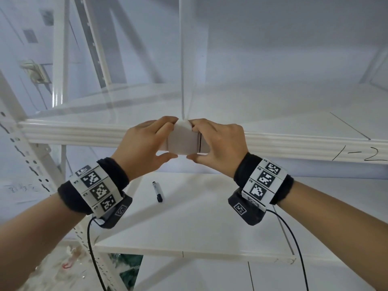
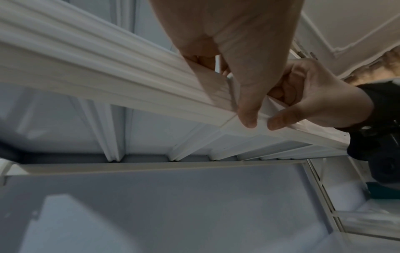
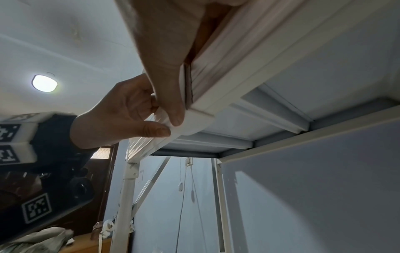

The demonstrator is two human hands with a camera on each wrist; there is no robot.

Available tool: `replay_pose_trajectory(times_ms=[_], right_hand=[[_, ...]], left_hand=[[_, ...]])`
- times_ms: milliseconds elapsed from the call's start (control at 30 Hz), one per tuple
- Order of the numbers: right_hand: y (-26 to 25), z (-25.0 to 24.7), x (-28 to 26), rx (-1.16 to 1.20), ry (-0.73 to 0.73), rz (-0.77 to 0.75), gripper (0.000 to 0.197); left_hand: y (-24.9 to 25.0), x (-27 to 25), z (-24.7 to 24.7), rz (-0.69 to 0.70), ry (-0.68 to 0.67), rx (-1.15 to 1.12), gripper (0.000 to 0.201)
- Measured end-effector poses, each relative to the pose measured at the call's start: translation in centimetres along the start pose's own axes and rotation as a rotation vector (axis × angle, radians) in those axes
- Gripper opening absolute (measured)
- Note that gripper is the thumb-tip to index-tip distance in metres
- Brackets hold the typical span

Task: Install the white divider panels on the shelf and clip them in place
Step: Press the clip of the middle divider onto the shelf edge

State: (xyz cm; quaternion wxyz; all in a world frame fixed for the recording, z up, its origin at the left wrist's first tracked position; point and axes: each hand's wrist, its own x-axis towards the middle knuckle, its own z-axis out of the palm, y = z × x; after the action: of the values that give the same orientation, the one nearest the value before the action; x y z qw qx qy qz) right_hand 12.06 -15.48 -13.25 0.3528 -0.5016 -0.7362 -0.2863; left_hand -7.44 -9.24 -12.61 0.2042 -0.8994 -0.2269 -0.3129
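A white clip [image 1: 183, 141] wraps over the front rail [image 1: 84, 133] of the upper shelf, at the foot of an upright white divider panel [image 1: 183, 59] seen edge-on. My left hand [image 1: 147, 143] pinches the clip from the left, fingers on top and thumb under it. My right hand [image 1: 218, 143] pinches it from the right the same way. In the left wrist view my thumb [image 2: 249, 102] lies under the clip [image 2: 240, 128] beside the right thumb [image 2: 283, 119]. The right wrist view shows both thumbs against the clip [image 3: 190, 123] below the rail [image 3: 238, 71].
A black marker [image 1: 157, 191] lies on the lower shelf board [image 1: 210, 217]. "1-2" [image 1: 361, 156] is handwritten on the rail at right. Perforated uprights [image 1: 27, 160] stand at the left. Cables [image 1: 294, 248] hang from both wrist cameras. Clutter lies on the floor at lower left.
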Motion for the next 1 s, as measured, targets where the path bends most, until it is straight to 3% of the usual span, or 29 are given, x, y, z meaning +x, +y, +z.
replay_pose_trajectory(times_ms=[600, 1000], right_hand=[[0.13, -0.26, 0.11, 0.041, -0.009, -0.013, 0.047], [0.21, -0.44, 0.16, 0.078, -0.017, -0.009, 0.048]], left_hand=[[0.20, 0.19, -0.24, -0.027, -0.009, 0.108, 0.057], [0.32, 0.21, -0.17, -0.023, -0.009, 0.123, 0.060]])
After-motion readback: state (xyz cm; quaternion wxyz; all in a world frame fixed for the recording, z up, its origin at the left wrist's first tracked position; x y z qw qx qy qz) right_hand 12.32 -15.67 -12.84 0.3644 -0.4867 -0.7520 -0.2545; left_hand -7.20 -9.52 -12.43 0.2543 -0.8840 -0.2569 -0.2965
